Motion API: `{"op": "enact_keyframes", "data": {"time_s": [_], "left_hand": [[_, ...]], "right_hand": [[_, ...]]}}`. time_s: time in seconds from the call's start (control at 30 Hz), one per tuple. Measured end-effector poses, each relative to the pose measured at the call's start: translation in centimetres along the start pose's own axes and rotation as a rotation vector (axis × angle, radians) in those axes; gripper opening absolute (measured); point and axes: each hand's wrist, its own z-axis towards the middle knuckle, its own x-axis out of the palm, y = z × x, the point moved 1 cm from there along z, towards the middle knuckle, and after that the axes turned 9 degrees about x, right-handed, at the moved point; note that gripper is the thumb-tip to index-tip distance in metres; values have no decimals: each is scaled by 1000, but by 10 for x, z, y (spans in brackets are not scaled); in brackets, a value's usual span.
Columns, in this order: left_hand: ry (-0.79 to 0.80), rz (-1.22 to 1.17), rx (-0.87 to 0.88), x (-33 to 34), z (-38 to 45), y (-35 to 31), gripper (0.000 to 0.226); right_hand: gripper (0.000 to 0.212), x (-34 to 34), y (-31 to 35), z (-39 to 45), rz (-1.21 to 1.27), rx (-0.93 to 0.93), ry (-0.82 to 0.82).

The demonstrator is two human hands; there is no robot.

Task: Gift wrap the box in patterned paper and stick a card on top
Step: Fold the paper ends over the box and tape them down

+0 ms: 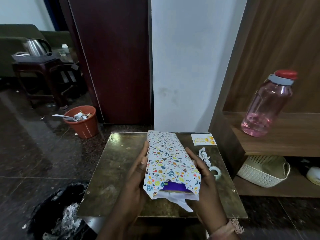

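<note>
A long box wrapped in white patterned paper [170, 160] is held over the small table [110, 163], its far end near the table's back edge. At its near end the paper is open, showing the purple box [174, 186] and a loose white flap hanging down. My left hand [136, 177] grips the left side, thumb on the top edge. My right hand [202, 172] grips the right side. A white birthday card [203, 139] with gold balloons lies flat at the table's back right corner.
A tape roll [215, 171] and crumpled white paper scraps [205, 156] lie right of the box. A pink bottle [267, 104] stands on the wooden shelf, a white basket [263, 170] below it. An orange bin [83, 121] and a black bag [58, 213] are on the floor at left.
</note>
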Motion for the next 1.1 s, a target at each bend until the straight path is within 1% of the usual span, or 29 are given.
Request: {"op": "enact_keyframes", "data": {"time_s": [0.07,0.1,0.17,0.23,0.3,0.37,0.43,0.47,0.57,0.6,0.67,0.7,0.77,0.87,0.9,0.97,1.1], "left_hand": [[-4,-31,13,-4,4,3,64],[-30,-25,3,-3,6,2,52],[-43,12,22,-7,8,9,48],[-87,88,38,-9,10,11,43],[-126,183,50,-10,12,14,46],[-121,222,44,-10,11,12,47],[-127,251,51,-8,9,11,44],[-157,270,57,-8,9,11,39],[-318,331,50,-13,11,13,19],[-343,370,42,-18,12,16,13],[-330,487,-1,-25,11,22,8],[-315,526,-33,-28,10,25,9],[-284,533,-91,-29,8,29,19],[-192,445,-94,-25,8,21,43],[-165,389,-78,-24,9,17,51],[-101,258,-46,-21,9,10,60],[40,88,-75,-20,6,6,68]], "right_hand": [[40,-1,2,0,-29,-17,-16],[40,-3,4,1,-34,-15,-36],[36,-5,6,1,-38,-15,-54],[30,-5,9,0,-32,35,-62],[30,-4,11,0,-22,70,-57],[31,-1,14,-1,10,78,-44],[33,-2,15,0,36,77,-29],[33,-3,15,0,28,71,-8],[36,-6,5,2,-151,36,-19],[38,-7,3,1,-202,25,-40],[41,-9,-2,2,-252,33,-67],[42,-9,-2,1,-261,46,-63],[45,-8,-6,0,-226,108,-31],[53,-7,-10,4,24,231,31],[52,-9,-10,5,104,238,61],[49,-11,-3,8,189,218,104],[50,-14,10,4,220,160,188]]}}
